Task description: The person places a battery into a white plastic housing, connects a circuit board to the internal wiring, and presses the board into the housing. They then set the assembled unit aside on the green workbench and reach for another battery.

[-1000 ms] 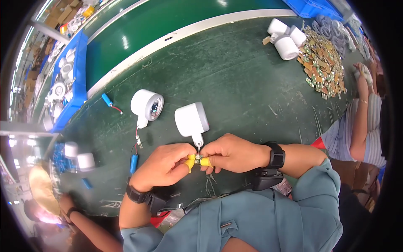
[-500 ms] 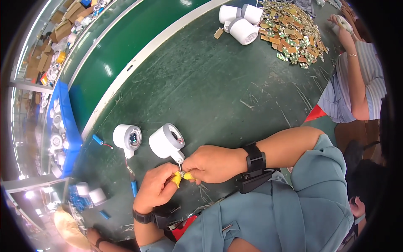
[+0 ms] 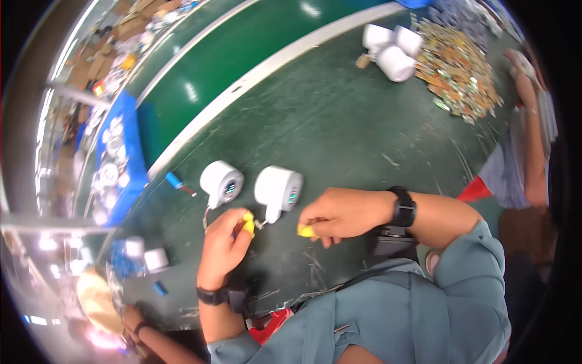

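My left hand (image 3: 223, 247), yellow covers on its fingertips, pinches a thin wire (image 3: 259, 224) with a small pale end. The wire runs from the stubby handle of a white, round-bodied device (image 3: 274, 187), which has a grey rim and small greenish marks on its dark round face. My right hand (image 3: 348, 213) is apart from the left, right of that device, its yellow-covered fingertips closed together; whether anything is between them is hidden. A second white device (image 3: 218, 181) lies to the left, its wire passing behind my left hand.
A blue cylindrical battery (image 3: 174, 179) with leads lies left of the devices. Farther off are three white devices (image 3: 396, 63) and a heap of small circuit boards (image 3: 459, 70). A blue bin (image 3: 130, 145) of white parts stands left. Co-workers' arms (image 3: 530, 133) show at right and lower left.
My right hand has let go of the wire and moved right, away from my left hand. The whole view has shifted, and the nearer device's face now shows greenish marks.
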Tool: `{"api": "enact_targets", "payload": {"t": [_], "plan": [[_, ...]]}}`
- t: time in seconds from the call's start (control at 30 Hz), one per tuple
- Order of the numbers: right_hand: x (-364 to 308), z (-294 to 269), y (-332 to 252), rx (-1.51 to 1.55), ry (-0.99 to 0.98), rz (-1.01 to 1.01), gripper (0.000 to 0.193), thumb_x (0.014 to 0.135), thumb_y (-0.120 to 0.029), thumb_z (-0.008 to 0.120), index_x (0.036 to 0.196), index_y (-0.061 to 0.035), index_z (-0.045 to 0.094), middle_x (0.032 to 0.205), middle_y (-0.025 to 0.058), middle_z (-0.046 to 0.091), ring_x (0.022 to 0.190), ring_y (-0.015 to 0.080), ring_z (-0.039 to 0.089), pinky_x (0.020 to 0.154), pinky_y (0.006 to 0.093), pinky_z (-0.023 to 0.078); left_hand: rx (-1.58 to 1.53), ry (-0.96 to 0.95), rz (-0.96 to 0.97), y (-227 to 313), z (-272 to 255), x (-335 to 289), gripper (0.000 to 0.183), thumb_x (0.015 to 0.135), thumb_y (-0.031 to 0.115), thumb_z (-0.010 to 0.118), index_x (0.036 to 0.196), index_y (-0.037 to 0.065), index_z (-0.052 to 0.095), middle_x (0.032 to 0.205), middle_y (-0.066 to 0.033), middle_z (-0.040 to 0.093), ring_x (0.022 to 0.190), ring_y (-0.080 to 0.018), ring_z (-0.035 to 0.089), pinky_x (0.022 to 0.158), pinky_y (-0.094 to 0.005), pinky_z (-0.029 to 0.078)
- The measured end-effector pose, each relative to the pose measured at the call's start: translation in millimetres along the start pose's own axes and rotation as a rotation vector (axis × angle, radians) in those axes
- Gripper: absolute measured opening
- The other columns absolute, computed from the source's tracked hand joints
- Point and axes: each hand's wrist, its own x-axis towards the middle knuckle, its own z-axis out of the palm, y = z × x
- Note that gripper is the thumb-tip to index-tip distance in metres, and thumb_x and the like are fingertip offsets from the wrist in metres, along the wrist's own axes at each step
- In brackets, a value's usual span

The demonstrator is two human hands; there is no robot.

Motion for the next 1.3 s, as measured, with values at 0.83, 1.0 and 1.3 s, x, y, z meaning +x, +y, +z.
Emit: {"api": "enact_targets", "payload": {"t": [0.83,1.0,1.3], "plan": [[-3.2,8.2,-9.5,0.010,0.070,0.100,0.023,0.098,-0.008,0.048,0.113,0.0013,0.062,0.089,0.0081,0.069,0.072,0.0129,0.069,0.060,0.0250,0.056,0.439,0.228,0.017,-81.6,-81.0,24.4,0.027,0.080,0.001,0.061,0.106,0.009,0.067,0.101,-0.0120,0.060,0.094,-0.0328,0.060,0.084,-0.0392,0.050],[0.9,3.4,8.5,0.076,0.031,0.000,0.025,0.097,-0.014,0.048,0.113,0.0007,0.060,0.087,0.0085,0.068,0.070,0.0137,0.069,0.058,0.0262,0.056,0.666,0.360,0.257,-105.4,-73.9,26.6,0.023,0.074,-0.004,0.058,0.094,0.002,0.064,0.096,-0.0177,0.061,0.093,-0.0411,0.058,0.083,-0.0469,0.048],[-22.1,-90.1,3.6,0.253,1.230,-0.232,0.020,0.094,-0.012,0.051,0.108,0.0011,0.055,0.081,0.0094,0.062,0.063,0.0137,0.065,0.047,0.0272,0.050,-0.329,0.561,-0.178,-2.9,-87.5,-74.9,0.009,0.099,0.010,0.046,0.100,0.005,0.053,0.085,-0.0040,0.055,0.078,-0.0132,0.053,0.078,-0.0285,0.045]]}}
